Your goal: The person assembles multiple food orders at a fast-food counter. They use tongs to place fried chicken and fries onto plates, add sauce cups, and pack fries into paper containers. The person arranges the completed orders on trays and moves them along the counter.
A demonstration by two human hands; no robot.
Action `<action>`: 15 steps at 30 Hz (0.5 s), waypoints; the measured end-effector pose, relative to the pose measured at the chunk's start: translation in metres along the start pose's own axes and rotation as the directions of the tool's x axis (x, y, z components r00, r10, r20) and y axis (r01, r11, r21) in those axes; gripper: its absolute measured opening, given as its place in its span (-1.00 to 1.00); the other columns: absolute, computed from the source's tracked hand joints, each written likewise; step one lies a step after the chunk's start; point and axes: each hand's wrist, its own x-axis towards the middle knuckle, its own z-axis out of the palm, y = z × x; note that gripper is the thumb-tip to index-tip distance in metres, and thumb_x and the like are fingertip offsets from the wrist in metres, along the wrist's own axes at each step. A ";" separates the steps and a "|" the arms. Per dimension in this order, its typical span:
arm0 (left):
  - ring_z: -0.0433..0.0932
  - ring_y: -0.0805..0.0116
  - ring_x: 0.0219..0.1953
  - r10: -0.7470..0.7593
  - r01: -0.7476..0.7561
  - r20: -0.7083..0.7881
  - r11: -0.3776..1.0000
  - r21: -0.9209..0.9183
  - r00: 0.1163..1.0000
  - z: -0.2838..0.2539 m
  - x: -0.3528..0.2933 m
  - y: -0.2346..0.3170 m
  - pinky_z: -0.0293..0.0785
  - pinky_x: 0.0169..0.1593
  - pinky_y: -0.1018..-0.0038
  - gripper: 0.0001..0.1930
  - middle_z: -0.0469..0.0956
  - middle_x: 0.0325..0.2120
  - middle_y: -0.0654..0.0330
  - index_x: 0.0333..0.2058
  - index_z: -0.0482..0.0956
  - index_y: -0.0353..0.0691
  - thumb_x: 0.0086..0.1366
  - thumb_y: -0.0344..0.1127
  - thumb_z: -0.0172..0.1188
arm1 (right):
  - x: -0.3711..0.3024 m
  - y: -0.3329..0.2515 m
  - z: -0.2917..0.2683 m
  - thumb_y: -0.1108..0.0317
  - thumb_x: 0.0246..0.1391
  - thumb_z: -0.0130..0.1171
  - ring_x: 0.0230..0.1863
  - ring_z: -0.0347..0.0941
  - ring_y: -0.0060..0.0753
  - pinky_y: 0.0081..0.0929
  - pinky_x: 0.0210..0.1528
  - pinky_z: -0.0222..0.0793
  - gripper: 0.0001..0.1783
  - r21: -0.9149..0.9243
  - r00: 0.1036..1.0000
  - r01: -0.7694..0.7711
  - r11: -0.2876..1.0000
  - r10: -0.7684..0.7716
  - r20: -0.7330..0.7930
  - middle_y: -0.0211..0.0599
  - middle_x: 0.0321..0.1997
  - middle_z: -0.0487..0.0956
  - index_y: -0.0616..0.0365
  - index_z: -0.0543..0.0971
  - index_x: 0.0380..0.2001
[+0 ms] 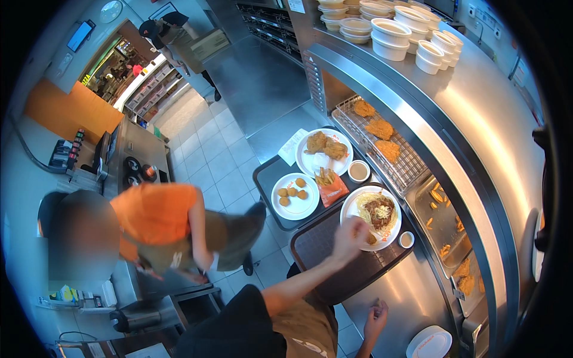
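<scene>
My left hand [351,240] reaches over a white plate [351,209] holding noodles with brown meat sauce and shredded cheese [381,213]. Its fingers are bent together beside a brown fried piece [371,239] at the plate's near edge; whether they grip anything is hidden. The plate rests on a brown tray [316,262], with a small white cup [406,240] at its right. Lower down, my right hand [375,317] hovers by the metal counter, fingers curled and nothing visible in them. Behind, a dark tray [262,179] bears fried chicken [327,146], nuggets [292,192], fries [325,177] and a sauce cup [359,171].
Along the right, fried fillets lie on a wire rack [406,170] and in metal pans [443,209]. Stacked lidded tubs [391,40] top the curved steel shelf [453,101]. A co-worker in orange [158,212] leans in at left; another person [170,36] stands far back.
</scene>
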 end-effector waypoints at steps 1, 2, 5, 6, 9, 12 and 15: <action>0.43 0.44 -0.42 -0.145 0.128 -0.125 0.983 -0.134 0.981 -0.027 0.010 -0.012 0.37 -0.28 0.49 -0.90 0.47 -0.49 0.25 -0.37 0.52 -0.22 0.25 -0.33 0.20 | 0.007 0.002 0.009 0.51 0.13 0.12 -0.47 0.41 -0.61 -0.68 -0.48 0.32 -0.50 0.016 0.999 -0.019 1.000 0.018 0.034 -0.31 -0.34 0.53 0.23 0.37 0.17; 0.35 0.56 -0.44 -0.260 0.226 -0.194 0.958 -0.178 0.946 -0.058 0.023 -0.028 0.33 -0.33 0.57 -0.88 0.44 -0.49 0.31 -0.37 0.50 -0.23 0.33 -0.33 0.14 | 0.014 0.003 0.018 0.51 0.14 0.12 -0.48 0.41 -0.60 -0.67 -0.48 0.33 -0.48 0.046 0.993 -0.101 0.994 0.098 0.072 -0.32 -0.35 0.53 0.23 0.35 0.19; 0.36 0.50 -0.41 -0.198 0.158 -0.531 0.980 -0.121 0.824 -0.153 0.077 -0.089 0.33 -0.27 0.57 -0.83 0.45 -0.43 0.27 -0.31 0.46 -0.28 0.35 -0.28 0.13 | 0.026 -0.003 0.044 0.52 0.16 0.11 -0.52 0.40 -0.61 -0.66 -0.48 0.34 -0.44 0.092 0.981 -0.167 0.982 0.156 0.113 -0.34 -0.39 0.51 0.22 0.29 0.24; 0.38 0.46 -0.38 -0.117 0.183 -0.603 0.982 0.049 0.789 -0.183 0.093 -0.110 0.33 -0.25 0.53 -0.78 0.44 -0.41 0.26 -0.29 0.47 -0.28 0.33 -0.22 0.18 | 0.029 -0.007 0.052 0.52 0.17 0.10 -0.53 0.39 -0.61 -0.66 -0.49 0.34 -0.42 0.100 0.982 -0.160 0.982 0.148 0.114 -0.35 -0.40 0.50 0.21 0.27 0.26; 0.42 0.34 -0.29 0.048 0.424 -0.800 0.829 0.366 0.598 -0.244 0.135 -0.170 0.35 -0.16 0.43 -0.66 0.45 -0.36 0.21 -0.19 0.51 -0.28 0.27 -0.10 0.26 | 0.038 -0.019 0.075 0.58 0.15 0.11 -0.53 0.36 -0.64 -0.66 -0.50 0.31 -0.38 0.179 0.976 -0.218 0.960 0.209 0.069 -0.39 -0.45 0.44 0.20 0.23 0.28; 0.45 0.26 -0.17 -0.573 0.636 -0.636 0.754 -0.164 0.516 -0.275 0.158 -0.207 0.39 -0.08 0.34 -0.57 0.49 -0.28 0.15 -0.06 0.49 -0.27 0.27 -0.06 0.26 | 0.043 -0.026 0.090 0.66 0.04 0.15 -0.53 0.30 -0.65 -0.64 -0.47 0.25 -0.27 -0.001 0.977 -0.198 0.980 0.197 -0.079 -0.46 -0.49 0.33 0.22 0.20 0.30; 0.51 0.21 -0.08 -0.780 0.579 -0.265 0.606 -0.546 0.566 -0.280 0.157 -0.221 0.48 -0.03 0.29 -0.58 0.53 -0.11 0.06 0.05 0.44 -0.27 0.36 -0.10 0.16 | 0.037 -0.033 0.095 0.72 -0.03 0.13 -0.50 0.28 -0.66 -0.65 -0.43 0.23 -0.21 -0.083 0.971 -0.191 0.978 0.176 -0.163 -0.49 -0.48 0.32 0.21 0.20 0.32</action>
